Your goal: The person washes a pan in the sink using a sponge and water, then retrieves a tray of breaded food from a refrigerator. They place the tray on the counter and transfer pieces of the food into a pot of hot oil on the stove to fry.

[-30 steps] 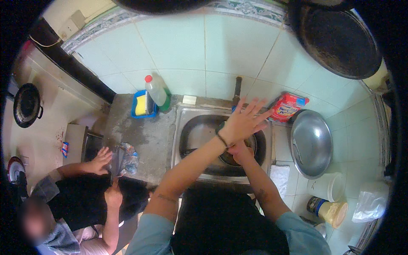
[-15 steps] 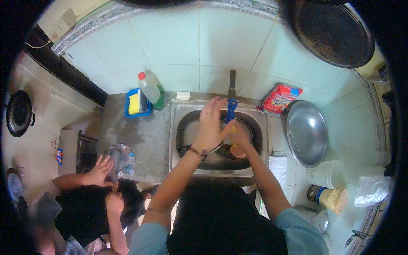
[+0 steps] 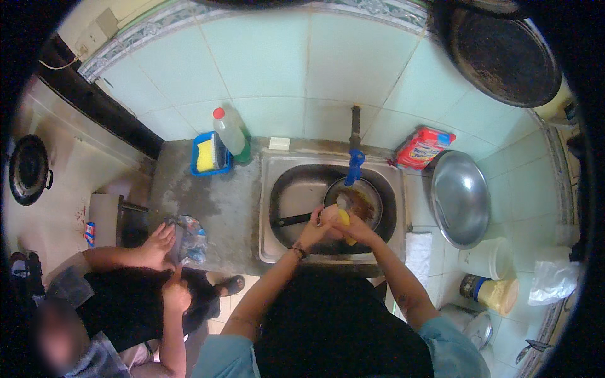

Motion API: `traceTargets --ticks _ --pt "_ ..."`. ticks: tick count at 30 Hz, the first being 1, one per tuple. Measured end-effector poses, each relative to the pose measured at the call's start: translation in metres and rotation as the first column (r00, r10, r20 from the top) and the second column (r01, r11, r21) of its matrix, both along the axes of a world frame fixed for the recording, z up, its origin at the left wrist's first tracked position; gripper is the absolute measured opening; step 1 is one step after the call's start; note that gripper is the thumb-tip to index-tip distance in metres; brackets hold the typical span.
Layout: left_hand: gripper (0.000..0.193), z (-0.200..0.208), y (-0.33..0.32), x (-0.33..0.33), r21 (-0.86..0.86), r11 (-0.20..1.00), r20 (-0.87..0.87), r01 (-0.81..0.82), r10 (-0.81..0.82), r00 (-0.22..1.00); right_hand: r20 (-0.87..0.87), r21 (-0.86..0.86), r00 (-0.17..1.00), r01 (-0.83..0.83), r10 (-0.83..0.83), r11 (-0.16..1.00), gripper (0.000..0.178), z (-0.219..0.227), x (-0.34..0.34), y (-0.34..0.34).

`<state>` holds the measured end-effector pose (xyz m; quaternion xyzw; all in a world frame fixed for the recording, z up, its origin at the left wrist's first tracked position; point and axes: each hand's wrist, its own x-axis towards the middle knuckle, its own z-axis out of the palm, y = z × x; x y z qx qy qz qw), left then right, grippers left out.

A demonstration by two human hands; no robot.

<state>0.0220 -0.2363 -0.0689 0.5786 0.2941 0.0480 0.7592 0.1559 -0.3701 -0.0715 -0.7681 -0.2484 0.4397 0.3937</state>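
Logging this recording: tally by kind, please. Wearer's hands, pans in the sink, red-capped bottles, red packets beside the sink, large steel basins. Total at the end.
Left hand and right hand: 2
Round pan: 1
Red-capped bottle: 1
Red packet: 1
Large steel basin: 1
Total: 6

On my feed I see a blackened pan [image 3: 504,60] at two o'clock, a metal basin [image 3: 467,192] at three and a pale yellow tub [image 3: 496,295] at four.

Hands [image 3: 312,233] [image 3: 360,232] with yellow item [image 3: 344,217] over sink [image 3: 292,190]
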Motion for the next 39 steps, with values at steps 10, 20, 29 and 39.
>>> traceTargets --ticks 10,20,29,39 --pt "0.046 -0.044 0.035 0.008 -0.545 0.8 -0.111 -0.252 0.228 0.967 0.483 0.048 0.818 -0.381 0.312 0.923 0.038 -0.044 -0.044 0.068" --pt "0.046 -0.091 0.052 0.003 -0.589 0.807 0.041 -0.043 0.083 0.996 0.429 -0.422 0.663 -0.454 0.614 0.785 0.038 0.031 -0.038 0.09" --pt "0.056 -0.071 0.059 0.001 -0.619 0.784 0.096 0.043 0.022 0.995 0.504 -0.052 0.714 -0.537 0.486 0.842 0.034 0.026 -0.028 0.081" --pt "0.053 -0.079 0.051 0.005 -0.466 0.882 0.007 -0.073 0.086 0.996 0.389 -0.552 0.636 -0.418 0.666 0.722 0.029 0.028 -0.031 0.069"
